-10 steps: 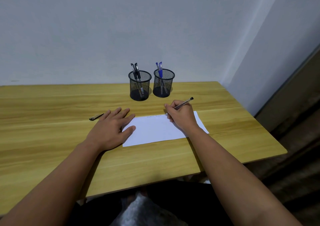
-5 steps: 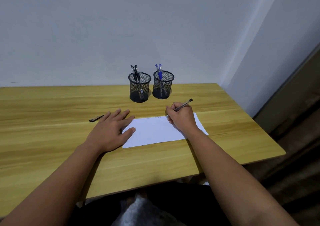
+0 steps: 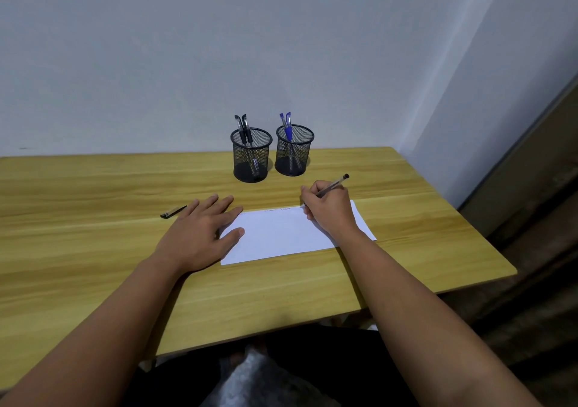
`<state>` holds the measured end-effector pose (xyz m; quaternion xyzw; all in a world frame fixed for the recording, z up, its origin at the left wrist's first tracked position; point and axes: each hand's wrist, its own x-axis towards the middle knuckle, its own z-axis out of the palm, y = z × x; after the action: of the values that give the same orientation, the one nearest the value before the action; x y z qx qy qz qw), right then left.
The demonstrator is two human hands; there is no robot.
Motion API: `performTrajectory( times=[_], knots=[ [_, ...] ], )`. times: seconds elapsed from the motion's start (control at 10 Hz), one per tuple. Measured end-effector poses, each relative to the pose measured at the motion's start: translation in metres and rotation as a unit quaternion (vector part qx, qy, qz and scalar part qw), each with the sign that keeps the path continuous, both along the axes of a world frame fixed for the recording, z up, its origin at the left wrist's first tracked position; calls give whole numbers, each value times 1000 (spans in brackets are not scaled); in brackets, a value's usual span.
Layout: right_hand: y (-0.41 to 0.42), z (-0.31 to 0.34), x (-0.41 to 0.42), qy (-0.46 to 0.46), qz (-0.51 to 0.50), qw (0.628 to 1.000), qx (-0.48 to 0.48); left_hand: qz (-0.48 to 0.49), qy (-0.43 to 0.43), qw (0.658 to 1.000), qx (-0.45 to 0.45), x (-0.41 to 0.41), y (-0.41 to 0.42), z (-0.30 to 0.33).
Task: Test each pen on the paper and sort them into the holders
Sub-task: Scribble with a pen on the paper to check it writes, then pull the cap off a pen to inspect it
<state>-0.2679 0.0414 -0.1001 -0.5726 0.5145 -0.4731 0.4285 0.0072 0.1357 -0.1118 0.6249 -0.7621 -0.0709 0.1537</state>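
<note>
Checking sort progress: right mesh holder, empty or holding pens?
Holding pens. Two blue-capped pens stand upright in the right holder, their tops sticking above its rim.

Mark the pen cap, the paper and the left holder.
pen cap point(image 3: 173, 212): head view, middle of its body.
paper point(image 3: 281, 234): head view, bare centre of the sheet.
left holder point(image 3: 250, 159): head view, front mesh wall.

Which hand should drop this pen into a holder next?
Right. The right hand already grips the pen and is nearest the blue-pen holder; the left hand lies flat, pinning the paper.
</note>
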Motion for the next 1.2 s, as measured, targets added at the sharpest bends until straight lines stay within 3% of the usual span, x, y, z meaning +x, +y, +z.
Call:
performTrajectory(
  times=[0.4, 0.9, 1.2],
  knots=[
    [1, 2, -1, -5, -25, 999, 23, -1, -5, 1000, 2, 0, 0, 0],
    [0, 1, -1, 66, -42, 996, -36, -3, -8, 1000, -2, 0, 0, -1],
    [-1, 15, -3, -43, -76, 996, 16, -2, -24, 1000, 3, -1, -1, -1]
  ],
)
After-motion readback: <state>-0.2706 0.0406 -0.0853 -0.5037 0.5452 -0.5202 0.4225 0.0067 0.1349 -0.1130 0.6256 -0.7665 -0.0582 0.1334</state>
